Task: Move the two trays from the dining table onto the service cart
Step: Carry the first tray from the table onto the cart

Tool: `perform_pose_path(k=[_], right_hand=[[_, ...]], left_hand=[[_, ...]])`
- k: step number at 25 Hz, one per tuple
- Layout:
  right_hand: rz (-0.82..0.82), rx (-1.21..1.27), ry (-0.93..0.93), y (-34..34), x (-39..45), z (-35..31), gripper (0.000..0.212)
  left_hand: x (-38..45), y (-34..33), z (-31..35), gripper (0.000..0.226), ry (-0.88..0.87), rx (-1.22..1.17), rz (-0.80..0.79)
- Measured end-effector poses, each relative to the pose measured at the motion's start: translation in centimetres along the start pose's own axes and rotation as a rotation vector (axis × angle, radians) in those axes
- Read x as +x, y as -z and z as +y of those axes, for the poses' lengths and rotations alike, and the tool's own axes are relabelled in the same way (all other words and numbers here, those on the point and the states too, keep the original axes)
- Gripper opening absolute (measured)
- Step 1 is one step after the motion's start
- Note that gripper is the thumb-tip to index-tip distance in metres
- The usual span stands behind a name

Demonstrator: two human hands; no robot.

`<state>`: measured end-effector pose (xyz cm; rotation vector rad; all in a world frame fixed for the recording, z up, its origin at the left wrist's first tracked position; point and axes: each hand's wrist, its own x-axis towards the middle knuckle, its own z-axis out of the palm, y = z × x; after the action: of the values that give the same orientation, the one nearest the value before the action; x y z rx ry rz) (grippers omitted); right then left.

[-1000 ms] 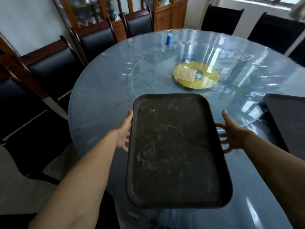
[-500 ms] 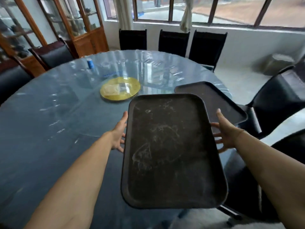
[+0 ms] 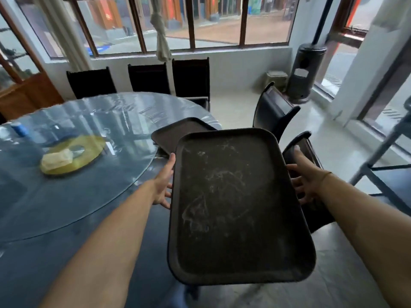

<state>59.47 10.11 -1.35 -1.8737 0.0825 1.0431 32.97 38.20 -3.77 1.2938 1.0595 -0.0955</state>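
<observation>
I hold a dark brown scuffed tray (image 3: 235, 207) in the air in front of me, lengthwise, past the table's right edge. My left hand (image 3: 164, 183) grips its left long edge and my right hand (image 3: 304, 178) grips its right long edge. A second dark tray (image 3: 173, 132) lies on the round dining table (image 3: 73, 192) at its right rim, partly hidden behind the held tray. A grey metal frame (image 3: 382, 161) at the far right edge may be the service cart; only part of it shows.
On the table's glass turntable sit a yellow plate (image 3: 89, 152) with a pale block and a small blue can (image 3: 20, 130). Dark chairs (image 3: 273, 110) stand right of the table, one under the tray. A patio heater (image 3: 307, 70) stands by the window.
I have turned to the right with the tray in both hands. The table has slid to the left of the view, and the floor, chairs and a metal frame have come into view.
</observation>
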Motion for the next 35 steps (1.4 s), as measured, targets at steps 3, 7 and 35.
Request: perform_pose_path(k=[3, 7, 35], right_hand=[[0.091, 0.094, -0.008, 6.2, -1.0, 1.8, 0.086], [0.199, 0.196, -0.03, 13.3, -2.8, 4.4, 0.083], [0.839, 0.769, -0.247, 40.3, -7.3, 14.1, 0.088]], left_hand=[[1.1, -6.1, 2.8, 0.097, -0.022, 0.076, -0.076], [2.6, -13.4, 6.6, 0.097, -0.045, 0.185, -0.188], [12.1, -56.1, 23.5, 0.095, -0.185, 0.756, -0.786]])
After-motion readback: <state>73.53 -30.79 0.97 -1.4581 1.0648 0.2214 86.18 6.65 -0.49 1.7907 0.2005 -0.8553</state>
